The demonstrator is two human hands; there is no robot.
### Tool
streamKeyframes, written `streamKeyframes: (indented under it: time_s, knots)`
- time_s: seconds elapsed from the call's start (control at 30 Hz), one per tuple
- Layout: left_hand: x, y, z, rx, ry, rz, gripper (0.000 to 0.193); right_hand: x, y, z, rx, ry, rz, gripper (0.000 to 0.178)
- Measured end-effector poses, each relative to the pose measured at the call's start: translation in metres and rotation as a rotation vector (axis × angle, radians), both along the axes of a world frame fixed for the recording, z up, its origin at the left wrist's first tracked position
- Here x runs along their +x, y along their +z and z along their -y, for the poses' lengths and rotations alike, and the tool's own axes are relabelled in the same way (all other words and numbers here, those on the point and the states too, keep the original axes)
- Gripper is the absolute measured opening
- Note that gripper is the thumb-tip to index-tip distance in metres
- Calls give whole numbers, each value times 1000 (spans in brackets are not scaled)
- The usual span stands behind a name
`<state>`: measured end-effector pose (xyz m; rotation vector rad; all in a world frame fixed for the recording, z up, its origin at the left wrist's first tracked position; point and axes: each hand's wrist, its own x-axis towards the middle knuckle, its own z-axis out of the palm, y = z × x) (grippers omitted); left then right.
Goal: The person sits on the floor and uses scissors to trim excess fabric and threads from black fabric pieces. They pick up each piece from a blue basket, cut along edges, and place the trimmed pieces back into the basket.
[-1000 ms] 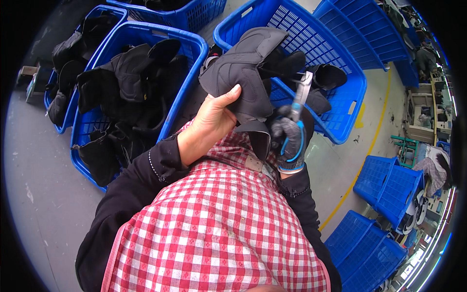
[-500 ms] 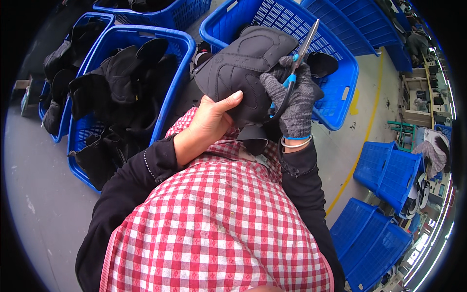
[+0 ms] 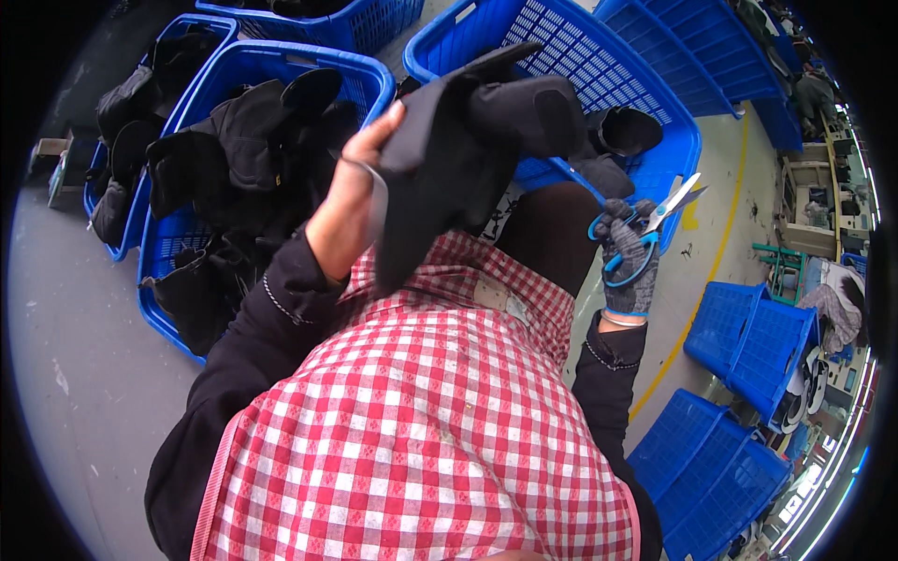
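My bare left hand [image 3: 342, 217] grips a black padded fabric piece [image 3: 438, 154] by its left edge, with the thumb tip showing at the top. The piece stands tilted above my lap, flaps spread to the right, and hides most of my fingers. Off to the right, apart from the piece, my right hand [image 3: 629, 268] wears a grey knit glove. Its fingers are in the blue handle loops of a pair of scissors [image 3: 670, 202], whose blades are parted and point up and right.
A blue basket [image 3: 694, 140] with some black pieces stands just ahead. To the left, another blue basket [image 3: 382, 79] is piled with similar black pieces [image 3: 243, 140]. More blue baskets [image 3: 716, 458] are at the right, beyond a yellow floor line [image 3: 687, 327].
The padded piece has been turned, its stitched face no longer showing, and my left hand has risen with it. My right hand has let go of the piece and moved right with the scissors.
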<state>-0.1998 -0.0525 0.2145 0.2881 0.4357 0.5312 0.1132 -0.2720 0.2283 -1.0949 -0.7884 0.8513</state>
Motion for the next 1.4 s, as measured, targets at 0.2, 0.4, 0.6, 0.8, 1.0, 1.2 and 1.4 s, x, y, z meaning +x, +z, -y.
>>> streamKeyframes:
  time_s: [0.2, 0.4, 0.6, 0.8, 1.0, 1.2, 1.4]
  knots:
    - [-42, -31, -10, 143, -72, 60, 47, -14, -27, -34, -130, -41, -590, 33]
    - [-46, -40, -5, 186, 90, 33, 50, -53, -46, -48, -339, 27, -151, 43]
    - [-41, -42, -14, 201, 189, 65, 54, -51, -44, -32, -248, 222, -209, 54]
    - [2, -24, -63, 204, 7, 221, 58, -71, -47, -41, -147, -87, 957, 49]
    - [15, -28, -64, 445, 39, -160, 64, -64, -39, -56, -120, -83, 738, 49]
    - [11, -32, -41, 709, 131, -321, 37, -68, -34, -61, -139, -84, 724, 48]
    - [14, -38, -42, 712, 117, -338, 41, -67, -31, -58, -145, -52, 784, 46]
